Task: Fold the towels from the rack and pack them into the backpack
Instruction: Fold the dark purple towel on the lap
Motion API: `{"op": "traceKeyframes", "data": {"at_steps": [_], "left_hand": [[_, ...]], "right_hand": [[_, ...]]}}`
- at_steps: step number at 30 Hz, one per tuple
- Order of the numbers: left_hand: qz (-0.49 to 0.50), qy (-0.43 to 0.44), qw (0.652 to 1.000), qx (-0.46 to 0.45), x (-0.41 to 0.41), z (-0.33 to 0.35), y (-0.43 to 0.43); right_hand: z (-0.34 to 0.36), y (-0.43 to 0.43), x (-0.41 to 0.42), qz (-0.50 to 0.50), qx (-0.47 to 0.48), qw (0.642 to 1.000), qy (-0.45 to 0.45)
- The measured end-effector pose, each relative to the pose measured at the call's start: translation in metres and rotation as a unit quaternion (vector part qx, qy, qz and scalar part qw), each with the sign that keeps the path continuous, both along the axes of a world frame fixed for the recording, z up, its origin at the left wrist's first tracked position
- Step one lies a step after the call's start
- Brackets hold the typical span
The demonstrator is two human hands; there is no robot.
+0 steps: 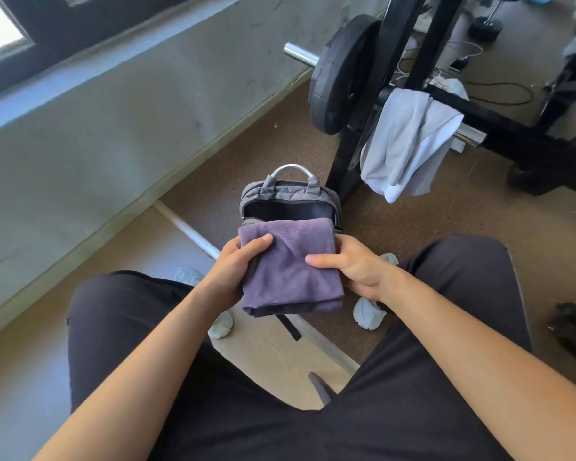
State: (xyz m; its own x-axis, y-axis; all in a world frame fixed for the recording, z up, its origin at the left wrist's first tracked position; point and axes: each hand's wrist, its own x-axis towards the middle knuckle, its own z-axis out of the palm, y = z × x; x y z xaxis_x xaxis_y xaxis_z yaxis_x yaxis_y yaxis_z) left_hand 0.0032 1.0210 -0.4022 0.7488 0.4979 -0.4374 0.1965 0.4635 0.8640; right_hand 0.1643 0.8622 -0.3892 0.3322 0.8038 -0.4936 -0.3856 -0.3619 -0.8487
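A folded purple towel [290,267] is held flat between both hands, just in front of the grey backpack [288,194]. My left hand [235,264] grips its left edge with the thumb on top. My right hand [350,267] grips the right edge, thumb lying across the cloth. The backpack stands on the floor with its top unzipped and a dark opening showing; the towel's far edge overlaps its near rim. A light grey towel [409,144] hangs over a bar of the black rack [373,104].
A barbell with a black weight plate [340,74] rests on the rack, right behind the backpack. A wall [113,111] runs along the left. A white pole [193,236] lies on the floor. My knees and white shoes [368,312] flank the towel.
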Motion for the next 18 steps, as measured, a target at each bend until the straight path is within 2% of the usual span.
{"op": "traceKeyframes", "data": {"at_steps": [6,18], "left_hand": [[-0.099,0.029,0.994,0.037,-0.006,-0.01,0.005],[-0.057,-0.127,0.99,-0.011,-0.012,-0.005,0.018]], "right_hand": [[0.002,-0.002,0.007,-0.049,0.014,0.998,-0.029],[0.01,-0.006,0.019,-0.033,0.129,0.988,0.084]]}}
